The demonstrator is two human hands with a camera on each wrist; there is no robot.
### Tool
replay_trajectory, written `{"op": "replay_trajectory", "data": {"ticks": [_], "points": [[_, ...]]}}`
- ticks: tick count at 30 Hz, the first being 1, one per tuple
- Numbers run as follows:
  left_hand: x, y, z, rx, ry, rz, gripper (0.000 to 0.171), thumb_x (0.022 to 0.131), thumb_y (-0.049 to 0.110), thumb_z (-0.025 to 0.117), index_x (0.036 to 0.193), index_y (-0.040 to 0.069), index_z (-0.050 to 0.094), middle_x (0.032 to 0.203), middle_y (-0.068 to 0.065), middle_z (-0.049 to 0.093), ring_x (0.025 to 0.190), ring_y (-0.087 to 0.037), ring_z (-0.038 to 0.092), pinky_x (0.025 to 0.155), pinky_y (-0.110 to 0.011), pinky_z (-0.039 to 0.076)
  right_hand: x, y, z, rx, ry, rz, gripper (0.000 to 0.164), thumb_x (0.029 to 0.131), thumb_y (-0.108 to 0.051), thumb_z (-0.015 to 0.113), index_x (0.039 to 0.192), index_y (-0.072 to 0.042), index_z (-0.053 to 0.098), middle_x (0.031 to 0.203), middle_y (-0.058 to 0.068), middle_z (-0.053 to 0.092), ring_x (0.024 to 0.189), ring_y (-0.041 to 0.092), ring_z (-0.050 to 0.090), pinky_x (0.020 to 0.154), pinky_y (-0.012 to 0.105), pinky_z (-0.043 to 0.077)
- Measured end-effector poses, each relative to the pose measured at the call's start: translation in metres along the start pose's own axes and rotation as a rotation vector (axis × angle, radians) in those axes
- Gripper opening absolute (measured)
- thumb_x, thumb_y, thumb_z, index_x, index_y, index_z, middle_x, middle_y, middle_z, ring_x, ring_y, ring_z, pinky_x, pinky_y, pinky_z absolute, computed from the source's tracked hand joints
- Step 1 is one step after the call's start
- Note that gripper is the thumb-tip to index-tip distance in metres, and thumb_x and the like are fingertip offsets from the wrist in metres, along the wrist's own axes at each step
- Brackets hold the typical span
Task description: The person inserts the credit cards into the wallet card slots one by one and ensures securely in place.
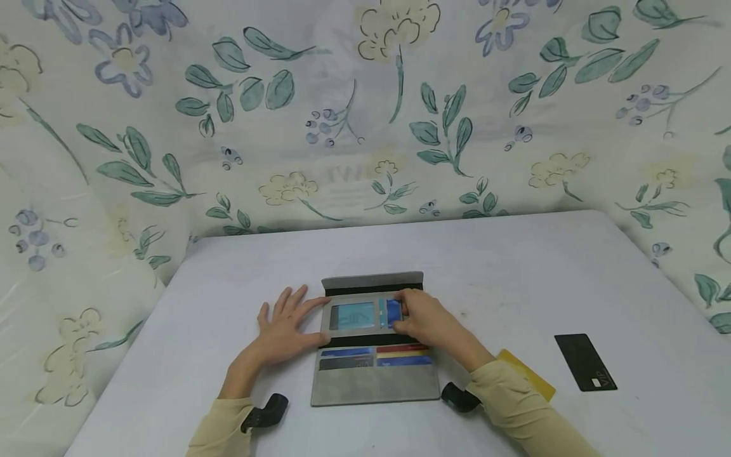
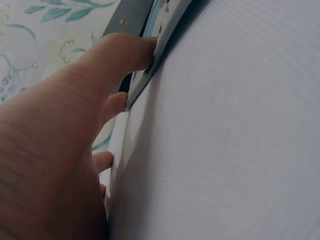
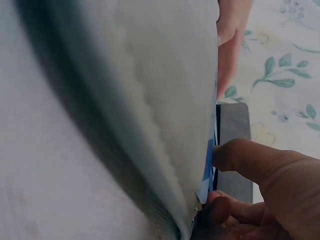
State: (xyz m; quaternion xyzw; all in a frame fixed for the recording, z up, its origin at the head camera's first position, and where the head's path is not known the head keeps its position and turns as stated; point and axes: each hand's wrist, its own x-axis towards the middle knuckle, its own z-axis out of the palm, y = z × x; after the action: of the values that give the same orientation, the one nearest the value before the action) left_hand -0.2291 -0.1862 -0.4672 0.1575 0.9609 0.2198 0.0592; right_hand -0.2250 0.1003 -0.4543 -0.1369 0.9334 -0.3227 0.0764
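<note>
A grey wallet lies unfolded on the white table. Its middle panel has a clear window with a light-blue card behind it. At that panel's right side, my right hand pinches a blue card; in the right wrist view the thumb presses the blue card, with the other fingers bent at the wallet's edge. My left hand is spread, its thumb and forefinger touching the left edge of the middle panel. Several cards fill the lower pockets.
To the right lies a black card marked VIP. A yellow card is partly hidden under my right sleeve. Black wrist devices sit by both cuffs. Floral cloth hangs behind the table.
</note>
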Motion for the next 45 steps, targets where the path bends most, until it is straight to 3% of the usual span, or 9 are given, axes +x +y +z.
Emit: {"op": "replay_trajectory", "data": {"ticks": [13, 21, 26, 32, 39, 45], "points": [[0.000, -0.007, 0.002, -0.005, 0.012, -0.005, 0.068, 0.082, 0.045, 0.070, 0.143, 0.025, 0.050, 0.162, -0.021, 0.020, 0.148, -0.046, 0.002, 0.107, -0.074, -0.010, 0.004, -0.004, 0.006, -0.017, 0.018, 0.068, 0.049, 0.084, -0.014, 0.076, 0.126, 0.004, 0.059, 0.090, 0.005, 0.057, 0.080, 0.018, 0.052, 0.069, 0.032, 0.049], [0.001, -0.005, 0.005, -0.011, 0.003, -0.003, 0.069, 0.082, 0.047, 0.070, 0.144, 0.025, 0.050, 0.162, -0.021, 0.020, 0.149, -0.046, 0.002, 0.107, -0.073, -0.010, 0.001, -0.003, 0.005, -0.026, 0.031, 0.115, 0.040, 0.082, -0.018, 0.079, 0.115, 0.001, 0.064, 0.095, 0.008, 0.064, 0.083, 0.018, 0.058, 0.076, 0.036, 0.054], [0.000, -0.004, 0.003, -0.008, 0.007, 0.005, 0.069, 0.082, 0.047, 0.070, 0.144, 0.024, 0.050, 0.162, -0.021, 0.020, 0.149, -0.046, 0.002, 0.107, -0.074, -0.009, -0.002, 0.001, 0.003, 0.010, 0.033, 0.056, 0.037, 0.082, -0.014, 0.079, 0.113, 0.001, 0.065, 0.085, 0.003, 0.059, 0.075, 0.016, 0.053, 0.069, 0.032, 0.048], [0.000, -0.003, 0.002, -0.002, 0.006, 0.004, 0.068, 0.082, 0.046, 0.070, 0.144, 0.024, 0.050, 0.162, -0.021, 0.020, 0.149, -0.046, 0.002, 0.107, -0.074, -0.010, -0.005, 0.002, -0.002, 0.037, -0.009, -0.008, 0.038, 0.082, -0.010, 0.078, 0.116, 0.001, 0.064, 0.083, 0.000, 0.056, 0.076, 0.014, 0.050, 0.069, 0.030, 0.045], [-0.001, -0.002, 0.001, -0.021, 0.008, 0.010, 0.069, 0.082, 0.047, 0.070, 0.144, 0.024, 0.050, 0.161, -0.022, 0.020, 0.148, -0.047, 0.002, 0.107, -0.074, -0.009, -0.008, -0.004, -0.005, 0.042, -0.116, -0.078, 0.029, 0.087, -0.007, 0.071, 0.115, 0.000, 0.067, 0.080, -0.001, 0.055, 0.071, 0.013, 0.049, 0.063, 0.026, 0.041], [-0.001, -0.002, 0.000, -0.011, 0.002, 0.001, 0.069, 0.081, 0.047, 0.070, 0.144, 0.025, 0.050, 0.162, -0.021, 0.020, 0.149, -0.046, 0.002, 0.107, -0.074, -0.009, -0.010, -0.004, -0.012, 0.028, -0.165, -0.123, 0.035, 0.088, -0.008, 0.069, 0.121, 0.003, 0.064, 0.081, 0.001, 0.054, 0.072, 0.014, 0.048, 0.062, 0.026, 0.039]]}}
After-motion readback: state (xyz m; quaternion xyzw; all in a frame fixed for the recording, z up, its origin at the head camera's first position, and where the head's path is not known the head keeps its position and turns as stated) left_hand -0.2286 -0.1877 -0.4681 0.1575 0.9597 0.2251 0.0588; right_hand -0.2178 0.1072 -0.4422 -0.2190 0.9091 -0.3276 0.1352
